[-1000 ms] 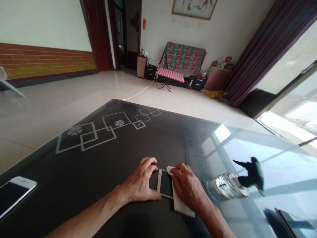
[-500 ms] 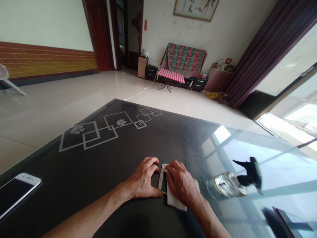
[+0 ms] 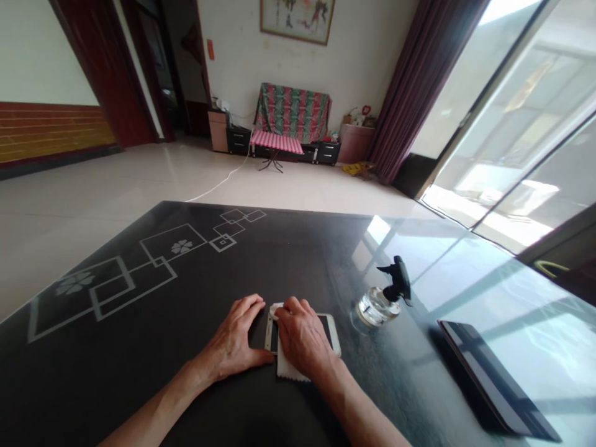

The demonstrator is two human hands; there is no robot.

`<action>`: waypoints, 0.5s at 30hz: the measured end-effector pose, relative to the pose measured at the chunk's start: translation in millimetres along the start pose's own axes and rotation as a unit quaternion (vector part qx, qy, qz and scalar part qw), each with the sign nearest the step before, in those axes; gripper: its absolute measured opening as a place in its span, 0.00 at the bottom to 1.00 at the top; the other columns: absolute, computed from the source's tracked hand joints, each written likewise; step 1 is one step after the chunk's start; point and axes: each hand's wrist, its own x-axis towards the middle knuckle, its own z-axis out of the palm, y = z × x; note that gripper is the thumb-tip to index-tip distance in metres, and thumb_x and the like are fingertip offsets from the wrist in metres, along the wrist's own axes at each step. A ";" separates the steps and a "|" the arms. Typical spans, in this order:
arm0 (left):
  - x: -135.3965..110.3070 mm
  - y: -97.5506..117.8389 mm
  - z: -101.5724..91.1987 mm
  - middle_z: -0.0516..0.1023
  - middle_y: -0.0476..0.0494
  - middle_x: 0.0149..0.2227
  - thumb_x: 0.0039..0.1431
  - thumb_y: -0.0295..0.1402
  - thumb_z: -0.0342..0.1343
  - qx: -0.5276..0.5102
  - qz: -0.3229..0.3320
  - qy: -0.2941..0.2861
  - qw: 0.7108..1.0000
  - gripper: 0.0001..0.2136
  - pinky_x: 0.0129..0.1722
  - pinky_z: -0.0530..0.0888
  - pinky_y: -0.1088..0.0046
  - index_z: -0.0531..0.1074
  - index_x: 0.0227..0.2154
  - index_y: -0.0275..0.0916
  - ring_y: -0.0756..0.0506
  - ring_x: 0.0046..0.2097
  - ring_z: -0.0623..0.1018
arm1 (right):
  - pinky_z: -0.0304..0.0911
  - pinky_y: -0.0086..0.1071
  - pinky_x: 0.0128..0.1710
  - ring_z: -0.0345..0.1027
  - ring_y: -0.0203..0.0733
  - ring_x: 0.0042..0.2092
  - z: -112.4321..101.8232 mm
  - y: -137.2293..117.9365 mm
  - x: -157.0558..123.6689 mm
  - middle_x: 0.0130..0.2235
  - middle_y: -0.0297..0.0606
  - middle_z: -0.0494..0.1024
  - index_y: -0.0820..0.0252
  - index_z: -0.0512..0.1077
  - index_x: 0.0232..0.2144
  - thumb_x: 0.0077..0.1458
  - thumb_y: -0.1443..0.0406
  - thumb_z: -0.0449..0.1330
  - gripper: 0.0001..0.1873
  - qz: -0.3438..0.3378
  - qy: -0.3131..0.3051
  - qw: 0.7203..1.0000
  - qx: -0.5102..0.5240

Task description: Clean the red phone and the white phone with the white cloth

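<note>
A white smartphone (image 3: 333,335) lies flat on the dark table, its screen up and partly covered. My right hand (image 3: 302,335) presses a white cloth (image 3: 289,367) onto the phone's left part, with the fingers bunched around it. Beside the phone's left end rests my left hand (image 3: 235,338), thumb and fingers spread apart; the thumb tip is at the phone's near left corner. Right of the phone stands a clear spray bottle (image 3: 379,307) with a black trigger head.
A dark tablet-like device (image 3: 493,379) lies at the right of the glossy table (image 3: 298,248). Past the table's far edge are a pink-striped small table (image 3: 277,141) and a cloth-draped object (image 3: 293,112). Glass doors (image 3: 521,124) are at the right.
My view has swung right, so the other phone at the far left is out of sight and more of the dark device shows. My right hand stays on the phone with the cloth.
</note>
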 end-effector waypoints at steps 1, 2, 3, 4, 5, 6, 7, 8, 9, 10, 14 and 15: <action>-0.1 -0.9 0.1 0.63 0.37 0.56 0.36 0.37 0.66 0.004 0.003 0.000 1.000 0.37 0.56 0.66 0.56 0.63 0.54 0.38 0.33 0.57 0.64 | 0.55 0.33 0.41 0.60 0.40 0.37 1.3 -2.7 1.5 0.37 0.39 0.68 0.58 0.70 0.33 0.59 0.67 0.49 0.10 -0.002 0.001 1.000 0.000; -0.1 -1.4 0.0 0.63 0.36 0.56 0.36 0.36 0.65 0.007 0.007 -0.001 1.000 0.37 0.55 0.66 0.56 0.63 0.54 0.38 0.33 0.57 0.64 | 0.55 0.33 0.40 0.60 0.40 0.37 2.4 -5.2 2.8 0.37 0.38 0.68 0.57 0.70 0.33 0.59 0.67 0.49 0.10 -0.006 0.002 1.000 0.000; -0.1 -1.7 -0.1 0.63 0.36 0.56 0.37 0.34 0.65 0.010 0.009 -0.002 1.000 0.37 0.55 0.66 0.56 0.62 0.54 0.38 0.33 0.57 0.64 | 0.55 0.33 0.40 0.60 0.40 0.37 3.2 -7.1 3.7 0.37 0.38 0.68 0.57 0.70 0.34 0.59 0.66 0.49 0.09 -0.011 0.003 1.000 0.002; 0.0 -1.8 -0.2 0.63 0.36 0.57 0.38 0.33 0.64 0.014 0.010 -0.003 1.000 0.36 0.55 0.66 0.56 0.62 0.55 0.38 0.34 0.57 0.63 | 0.56 0.32 0.40 0.60 0.40 0.37 3.7 -8.3 4.1 0.37 0.38 0.68 0.56 0.70 0.35 0.59 0.66 0.50 0.09 -0.015 0.002 1.000 0.003; 0.0 -1.8 -0.3 0.62 0.36 0.57 0.38 0.33 0.63 0.017 0.011 -0.005 1.000 0.37 0.56 0.66 0.56 0.61 0.56 0.38 0.34 0.57 0.63 | 0.56 0.32 0.41 0.60 0.40 0.38 3.8 -8.6 4.0 0.37 0.37 0.68 0.56 0.71 0.35 0.58 0.66 0.50 0.09 -0.017 0.002 1.000 0.003; 0.0 -1.8 -0.4 0.62 0.36 0.57 0.39 0.33 0.63 0.020 0.013 -0.007 1.000 0.37 0.56 0.66 0.55 0.60 0.56 0.38 0.34 0.58 0.63 | 0.56 0.32 0.41 0.60 0.40 0.37 3.4 -7.7 3.4 0.37 0.37 0.68 0.56 0.71 0.35 0.58 0.65 0.51 0.09 -0.016 0.001 1.000 0.003; 0.1 -1.9 -0.5 0.61 0.36 0.58 0.39 0.34 0.63 0.023 0.014 -0.009 1.000 0.37 0.56 0.65 0.55 0.60 0.57 0.38 0.34 0.58 0.63 | 0.56 0.32 0.41 0.60 0.40 0.37 2.6 -5.7 2.5 0.37 0.37 0.68 0.56 0.71 0.35 0.58 0.65 0.51 0.08 -0.010 0.002 1.000 0.001; 0.2 -2.2 -0.7 0.61 0.37 0.58 0.39 0.35 0.63 0.028 0.017 -0.013 0.999 0.37 0.56 0.65 0.55 0.60 0.57 0.39 0.33 0.58 0.62 | 0.56 0.32 0.41 0.60 0.40 0.37 1.4 -2.6 1.1 0.37 0.37 0.68 0.56 0.71 0.34 0.58 0.65 0.51 0.09 0.000 0.003 1.000 -0.002; 0.4 -2.6 -1.0 0.60 0.37 0.59 0.40 0.36 0.63 0.033 0.019 -0.019 0.999 0.37 0.56 0.65 0.54 0.60 0.57 0.39 0.33 0.59 0.62 | 0.55 0.32 0.41 0.60 0.40 0.37 -0.2 1.4 -0.6 0.37 0.38 0.68 0.57 0.72 0.33 0.58 0.65 0.51 0.09 0.013 0.007 1.000 -0.005; 0.6 -3.0 -1.4 0.60 0.38 0.59 0.40 0.37 0.63 0.038 0.023 -0.026 0.999 0.37 0.56 0.64 0.54 0.61 0.57 0.40 0.33 0.59 0.61 | 0.55 0.32 0.41 0.60 0.40 0.38 -2.0 6.1 -2.6 0.37 0.38 0.68 0.57 0.72 0.33 0.59 0.66 0.50 0.10 0.026 0.010 1.000 -0.008; 2.7 -5.2 -3.2 0.59 0.40 0.61 0.41 0.40 0.63 0.059 0.034 -0.055 0.996 0.34 0.55 0.65 0.54 0.64 0.55 0.42 0.32 0.60 0.60 | 0.55 0.32 0.41 0.61 0.40 0.38 -9.5 24.8 -12.5 0.37 0.39 0.68 0.57 0.73 0.35 0.60 0.65 0.49 0.12 0.066 0.024 0.997 -0.015; 3.4 -5.7 -3.6 0.59 0.40 0.61 0.42 0.41 0.63 0.063 0.035 -0.059 0.996 0.33 0.55 0.65 0.54 0.65 0.54 0.42 0.32 0.59 0.59 | 0.55 0.33 0.41 0.61 0.40 0.38 -10.9 28.3 -15.1 0.37 0.39 0.68 0.56 0.73 0.36 0.60 0.65 0.49 0.12 0.074 0.027 0.997 -0.017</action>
